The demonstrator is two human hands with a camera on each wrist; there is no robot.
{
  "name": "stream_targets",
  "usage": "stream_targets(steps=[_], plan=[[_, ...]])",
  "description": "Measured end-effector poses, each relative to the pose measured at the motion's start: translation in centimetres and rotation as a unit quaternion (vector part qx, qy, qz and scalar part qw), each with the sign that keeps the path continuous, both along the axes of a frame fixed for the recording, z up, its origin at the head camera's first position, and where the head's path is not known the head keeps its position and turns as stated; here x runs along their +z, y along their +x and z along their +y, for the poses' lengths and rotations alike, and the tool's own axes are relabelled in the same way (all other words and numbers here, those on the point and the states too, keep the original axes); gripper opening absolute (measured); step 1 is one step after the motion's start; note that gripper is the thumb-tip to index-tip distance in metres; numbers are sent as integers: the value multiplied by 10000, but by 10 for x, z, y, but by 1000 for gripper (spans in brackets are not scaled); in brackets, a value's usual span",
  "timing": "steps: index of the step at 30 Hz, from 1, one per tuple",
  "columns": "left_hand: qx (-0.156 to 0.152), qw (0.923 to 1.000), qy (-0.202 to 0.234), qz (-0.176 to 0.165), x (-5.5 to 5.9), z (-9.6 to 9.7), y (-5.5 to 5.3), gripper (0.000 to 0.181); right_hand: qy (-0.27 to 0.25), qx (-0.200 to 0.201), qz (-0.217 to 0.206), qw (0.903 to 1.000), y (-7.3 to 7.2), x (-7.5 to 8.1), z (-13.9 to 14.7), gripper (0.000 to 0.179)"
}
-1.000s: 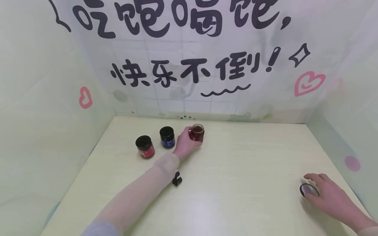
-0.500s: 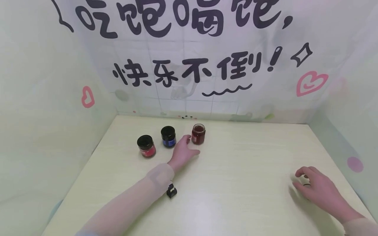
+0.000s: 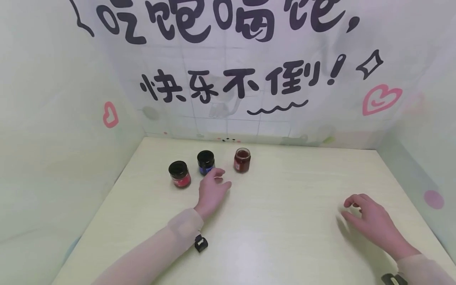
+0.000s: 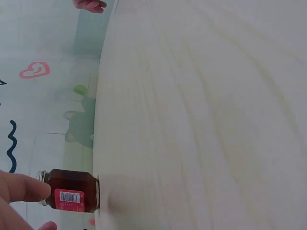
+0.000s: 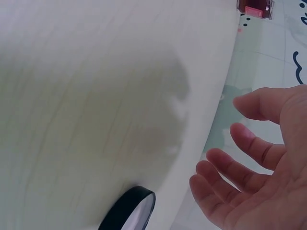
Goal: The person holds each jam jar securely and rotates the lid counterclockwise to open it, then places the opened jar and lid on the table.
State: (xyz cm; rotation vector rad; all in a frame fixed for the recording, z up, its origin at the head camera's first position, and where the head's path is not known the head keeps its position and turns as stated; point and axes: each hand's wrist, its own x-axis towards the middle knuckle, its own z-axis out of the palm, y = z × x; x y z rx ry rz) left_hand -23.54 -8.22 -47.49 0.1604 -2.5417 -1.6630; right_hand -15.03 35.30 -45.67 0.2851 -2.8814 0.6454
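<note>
An uncapped glass jar [image 3: 242, 161] of dark red contents stands upright toward the back of the table. My left hand [image 3: 211, 194] is to its front left, apart from it, fingers loosely bent around nothing. In the left wrist view a fingertip overlaps the mouth of the jar [image 4: 72, 190], whose pink label carries a barcode. Over the table's right side hovers my right hand [image 3: 374, 223], relaxed and holding nothing. A black-rimmed lid [image 5: 127, 211] lies on the table below it in the right wrist view; the hand hides it in the head view.
Two jars with black lids stand left of the uncapped one: a blue-labelled jar [image 3: 206, 159], partly behind my left fingers, and a red-labelled jar [image 3: 179, 174]. Printed fabric walls [image 3: 270, 122] enclose the pale wooden table [image 3: 278, 206] at the back and sides.
My left hand has let go of the uncapped jar and drawn back toward the front left. My right hand has released the lid and moved up and left.
</note>
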Motion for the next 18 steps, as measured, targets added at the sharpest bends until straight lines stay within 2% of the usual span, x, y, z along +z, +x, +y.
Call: stream_targets(steps=[7, 12, 18], plan=[[650, 9976, 199, -131, 0, -9, 3, 40, -79, 2, -58, 10000, -5, 0, -4, 18], [900, 9953, 258, -248, 2, -9, 3, 50, -151, 59, -75, 9998, -9, 0, -8, 25], [1161, 9917, 516, -197, 4, -10, 4, 56, -215, 206, -8, 9996, -15, 2, -15, 37]])
